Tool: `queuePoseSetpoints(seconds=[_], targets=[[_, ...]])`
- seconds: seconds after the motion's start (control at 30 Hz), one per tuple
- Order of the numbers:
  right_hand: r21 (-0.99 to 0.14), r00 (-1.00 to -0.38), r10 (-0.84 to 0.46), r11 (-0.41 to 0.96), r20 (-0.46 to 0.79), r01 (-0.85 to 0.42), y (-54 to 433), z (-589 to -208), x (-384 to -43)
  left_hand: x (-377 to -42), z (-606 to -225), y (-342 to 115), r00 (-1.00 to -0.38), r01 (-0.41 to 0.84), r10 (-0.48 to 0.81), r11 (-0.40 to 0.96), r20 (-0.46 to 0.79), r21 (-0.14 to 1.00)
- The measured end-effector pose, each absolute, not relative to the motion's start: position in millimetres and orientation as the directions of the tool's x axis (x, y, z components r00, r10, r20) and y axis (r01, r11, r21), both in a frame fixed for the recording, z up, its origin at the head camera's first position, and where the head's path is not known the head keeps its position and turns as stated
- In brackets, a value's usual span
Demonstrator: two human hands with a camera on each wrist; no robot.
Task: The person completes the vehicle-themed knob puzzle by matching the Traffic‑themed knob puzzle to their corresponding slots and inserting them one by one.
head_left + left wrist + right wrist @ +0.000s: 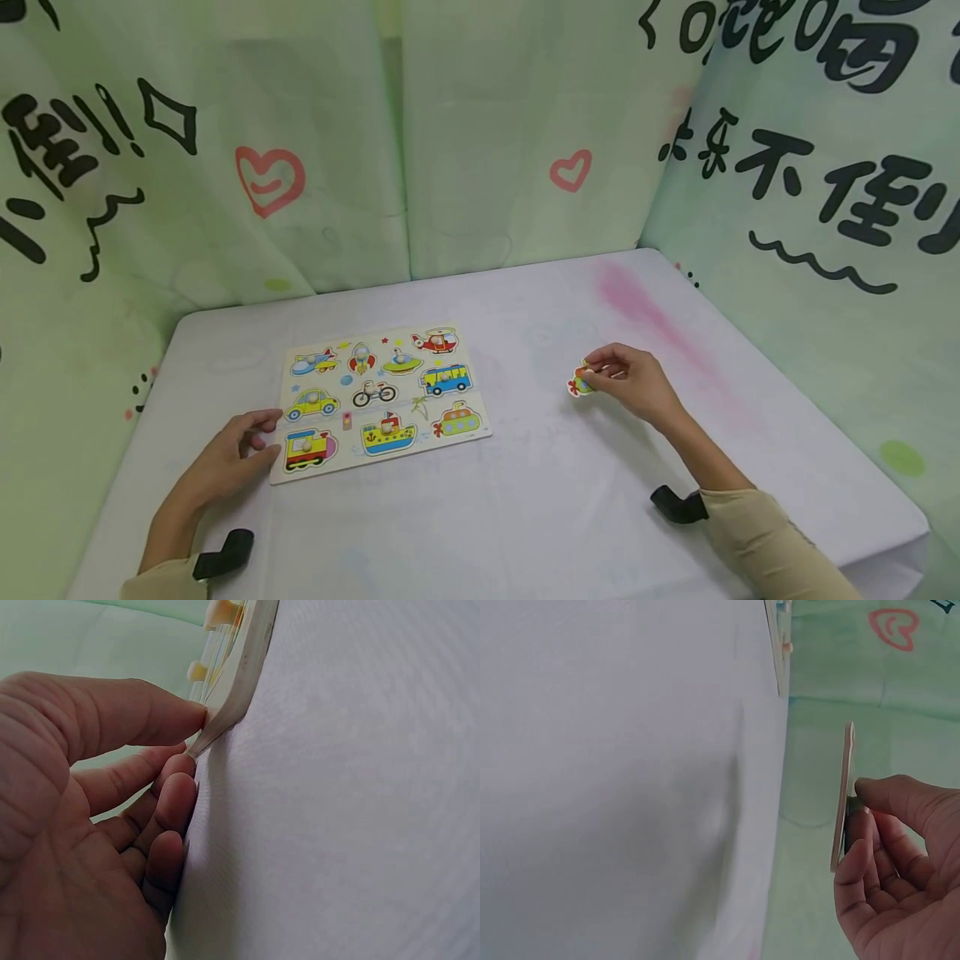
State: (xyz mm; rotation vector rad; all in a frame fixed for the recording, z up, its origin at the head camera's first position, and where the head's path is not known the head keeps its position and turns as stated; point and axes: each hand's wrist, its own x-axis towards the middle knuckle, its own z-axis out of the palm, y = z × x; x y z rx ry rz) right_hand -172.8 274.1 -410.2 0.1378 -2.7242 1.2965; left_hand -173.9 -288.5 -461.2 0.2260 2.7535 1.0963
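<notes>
A wooden peg puzzle board (408, 392) with colourful vehicle pictures lies on the left half of the table. My left hand (232, 458) rests beside it, with thumb and forefinger touching its left edge; the left wrist view shows the thumb (150, 712) against the board's corner (232, 697). Away to the right, my right hand (637, 387) holds a small puzzle piece (580, 382), green and orange with a red propeller shape. In the right wrist view the piece (843, 799) is edge-on above the table, pinched at its back by thumb and fingers (892, 793).
A white cloth covers the table (420, 533), with a pink stain (637, 300) at the back right. Green printed curtains (480, 125) enclose the back and both sides. Black straps with camera mounts (678, 505) sit at both wrists.
</notes>
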Motion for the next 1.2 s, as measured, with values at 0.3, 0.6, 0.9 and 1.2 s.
queuePoseSetpoints(seconds=[0.3,0.6,0.9,1.2], targets=[[-0.805,-0.991,-0.050,0.579,0.122,-0.128,251.1,-406.3,-178.7,-174.6,-461.7,-289.1,-0.974,0.077,0.202,0.722,-0.102,0.688],[-0.834,-0.991,-0.079,0.537,0.104,-0.131,225.1,-407.5,-182.8,-173.9,-460.6,-287.5,-0.975,0.056,0.187,0.725,-0.118,0.686],[-0.860,-0.988,-0.122,0.491,0.089,-0.138,195.6,-414.8,-186.9,-174.1,-459.6,-288.0,-0.972,0.044,0.190,0.723,-0.137,0.689],[-0.885,-0.985,-0.157,0.444,0.076,-0.139,169.7,-417.9,-187.7,-173.0,-461.7,-289.7,-0.974,0.059,0.193,0.723,-0.119,0.689]])
